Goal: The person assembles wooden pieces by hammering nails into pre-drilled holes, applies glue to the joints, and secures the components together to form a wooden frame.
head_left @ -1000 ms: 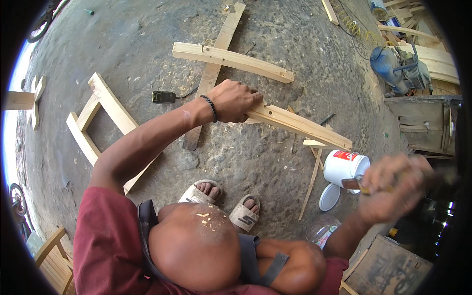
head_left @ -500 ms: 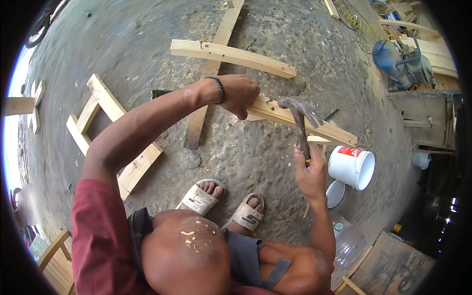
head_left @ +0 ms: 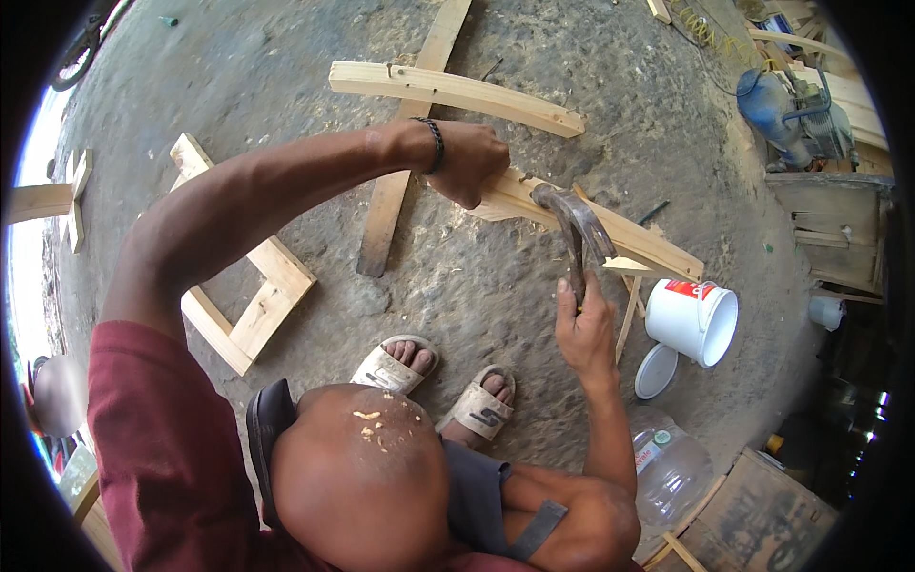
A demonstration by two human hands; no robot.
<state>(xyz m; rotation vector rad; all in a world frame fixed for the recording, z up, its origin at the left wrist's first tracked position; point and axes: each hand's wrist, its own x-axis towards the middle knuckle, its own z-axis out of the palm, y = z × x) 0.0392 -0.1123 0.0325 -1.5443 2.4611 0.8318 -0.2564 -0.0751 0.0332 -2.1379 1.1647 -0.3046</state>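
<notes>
Since a second ago, my right hand point(head_left: 585, 324) has swung the dark metal claw hammer point(head_left: 575, 229) inward, and its head is now over the long, pale, slightly curved wooden beam point(head_left: 658, 250); whether they touch, I cannot tell. My right fingers wrap the handle, while my left hand point(head_left: 473, 164) is clenched on the beam's left end. The beam slants over the rough grey concrete floor point(head_left: 534, 329), its right end near a white plastic bucket with a red label point(head_left: 675, 315). Ahead, another pale wooden beam point(head_left: 467, 93) lies across a flat brown board point(head_left: 386, 221).
</notes>
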